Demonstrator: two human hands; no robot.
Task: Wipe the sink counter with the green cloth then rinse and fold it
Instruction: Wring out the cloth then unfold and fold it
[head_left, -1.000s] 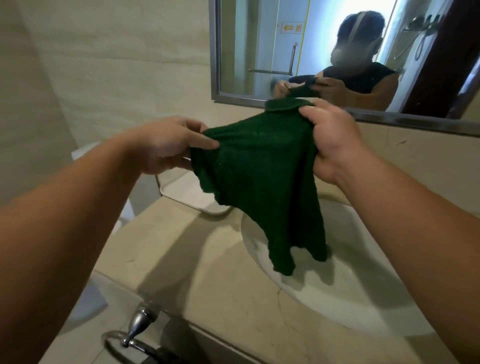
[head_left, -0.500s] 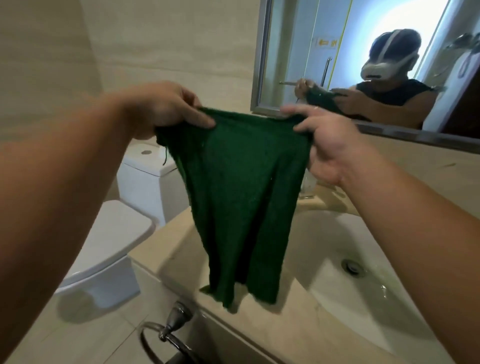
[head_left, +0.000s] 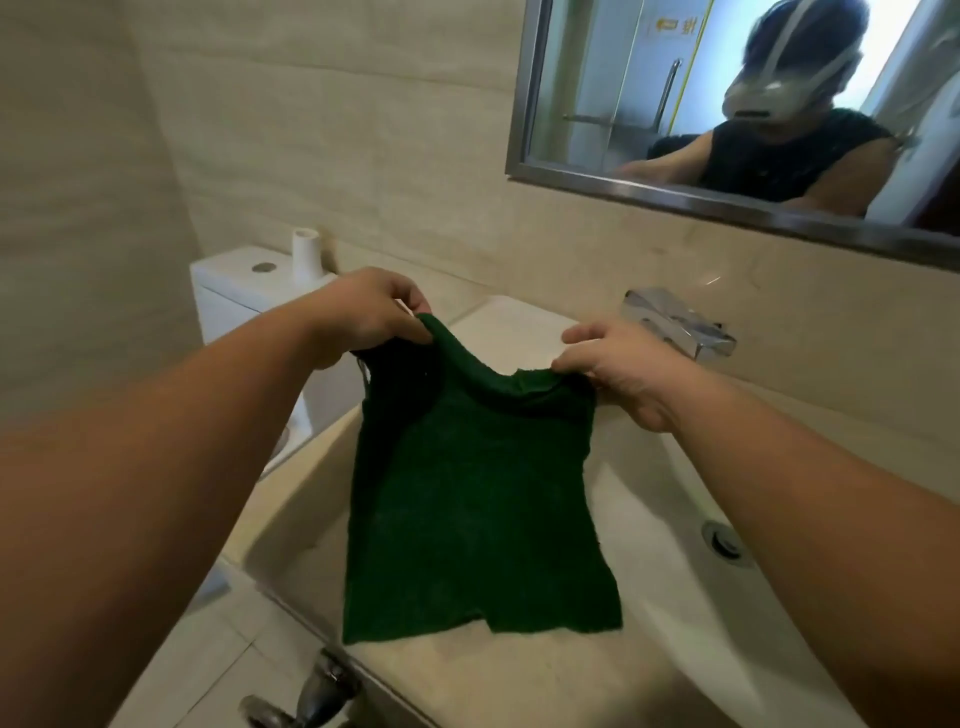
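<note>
Left hand (head_left: 363, 314), right hand (head_left: 621, 366) pinch green cloth (head_left: 467, 509), partly hiding sink (head_left: 670, 582).

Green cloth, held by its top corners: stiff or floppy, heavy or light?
Probably floppy: the green cloth sags between the left hand and right hand, its top edge curling over. Likely light: pinched corners alone carry it.
</note>
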